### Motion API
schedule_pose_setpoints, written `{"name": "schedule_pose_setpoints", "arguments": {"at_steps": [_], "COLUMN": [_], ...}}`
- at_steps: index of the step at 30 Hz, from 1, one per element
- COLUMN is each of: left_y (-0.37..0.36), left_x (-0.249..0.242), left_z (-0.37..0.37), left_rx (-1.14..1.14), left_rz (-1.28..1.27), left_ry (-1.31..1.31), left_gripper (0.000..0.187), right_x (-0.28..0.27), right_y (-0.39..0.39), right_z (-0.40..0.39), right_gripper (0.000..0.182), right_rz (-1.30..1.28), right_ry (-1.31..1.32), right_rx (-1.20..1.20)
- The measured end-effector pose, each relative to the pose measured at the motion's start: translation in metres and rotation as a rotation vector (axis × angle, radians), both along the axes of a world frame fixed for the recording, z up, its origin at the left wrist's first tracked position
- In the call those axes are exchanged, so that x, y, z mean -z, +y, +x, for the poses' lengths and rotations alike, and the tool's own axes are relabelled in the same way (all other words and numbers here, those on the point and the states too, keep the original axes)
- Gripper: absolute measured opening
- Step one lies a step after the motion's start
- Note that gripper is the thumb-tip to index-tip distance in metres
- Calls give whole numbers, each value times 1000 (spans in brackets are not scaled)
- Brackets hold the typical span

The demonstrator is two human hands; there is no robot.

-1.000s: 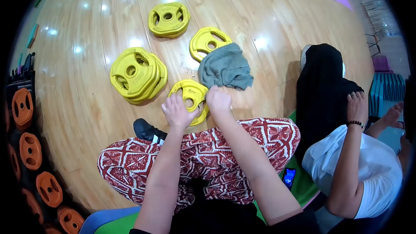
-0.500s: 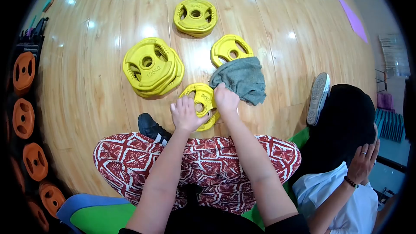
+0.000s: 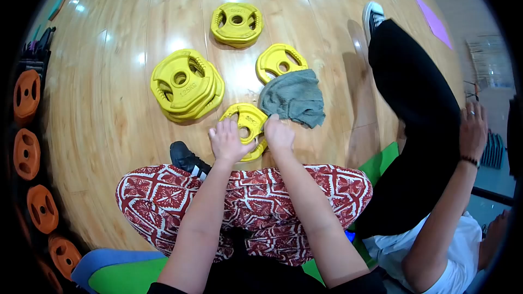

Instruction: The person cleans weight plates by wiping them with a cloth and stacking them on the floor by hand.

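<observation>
Both hands, left [image 3: 229,141] and right [image 3: 279,133], grip the small yellow plate [image 3: 246,121], lying flat, hole facing up.

Nearest weight plate [image 3: 248,122] on the wooden floor [image 3: 109,120] just ahead of crossed legs [image 3: 245,201], left hand [image 3: 227,140] and right hand [image 3: 278,133] resting on its near edge. Cloth [image 3: 291,98] just right of it, draped over the edge of a second plate [image 3: 278,60] behind. Stacked plates [image 3: 182,84] to the left, single plate [image 3: 236,23] farthest back. Rack plates [image 3: 24,130] along the far left. Another person's leg [image 3: 414,103] well to the right.
</observation>
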State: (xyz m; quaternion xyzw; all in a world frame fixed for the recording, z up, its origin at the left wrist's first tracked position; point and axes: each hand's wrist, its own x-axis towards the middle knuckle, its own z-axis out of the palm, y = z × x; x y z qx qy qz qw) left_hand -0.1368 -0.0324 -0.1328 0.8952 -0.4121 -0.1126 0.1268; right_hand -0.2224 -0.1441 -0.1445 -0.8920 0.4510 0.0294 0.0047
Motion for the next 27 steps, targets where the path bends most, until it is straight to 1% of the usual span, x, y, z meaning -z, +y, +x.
{"name": "schedule_pose_setpoints", "arguments": {"at_steps": [1, 3, 5, 7, 8, 11, 12, 13, 14, 15, 16, 17, 19, 20, 22, 23, 25, 26, 27], "left_y": [1, 1, 0, 0, -1, 1, 2, 1, 0, -4, -6, -9, -13, -15, -19, -19, -20, -21, -25], "left_x": [2, 5, 4, 6, 6, 5, 5, 6, 6, 0, -6, -10, -17, -20, -24, -26, -29, -23, -12], "left_z": [-1, -1, 1, -1, -2, -3, -3, -1, 0, -1, -2, -3, -4, -4, -1, 2, 14, 21, 28], "left_rx": [-6, -14, -10, -13, -6, 2, 26, 47, 46, 29, 11, 11, 42, 46, 105, 106, 275, 277, 470], "left_rz": [9, -61, 3, -43, -44, 2, -44, -90, -84, -69, -54, -50, -50, -58, 54, 50, 30, 30, 91], "left_ry": [3, -13, 4, -38, -38, -26, -119, -214, -217, -136, -54, -57, -147, -156, -163, -173, -155, -163, -220], "left_gripper": [67, 68, 68, 68, 68, 70, 70, 71, 71, 73, 76, 76, 73, 73, 70, 70, 57, 57, 55], "right_x": [2, 7, 10, 5, 3, 1, -2, -1, 0, 2, 0, -1, -3, -3, -7, -8, -13, -16, -16], "right_y": [-2, -10, -16, -19, -21, -26, -29, -31, -33, -34, -39, -44, -54, -60, -63, -63, -61, -59, -57], "right_z": [4, 11, 16, 18, 20, 22, 25, 25, 25, 23, 19, 16, 8, 3, 0, -2, 1, 2, 2], "right_gripper": [15, 15, 15, 15, 17, 21, 25, 25, 26, 28, 33, 33, 36, 37, 37, 38, 38, 38, 38], "right_rz": [9, -48, -57, -32, 38, 99, 189, 192, 212, 235, 349, 352, 392, 454, 467, 490, 500, 513, 512], "right_ry": [3, -85, -126, -130, -116, -119, -103, -107, -227, -343, -408, -410, -562, -529, -521, -496, -537, -566, -576], "right_rx": [-6, -76, -120, -135, -96, -82, 3, 3, 102, 203, 287, 287, 356, 332, 309, 288, 308, 333, 334]}}
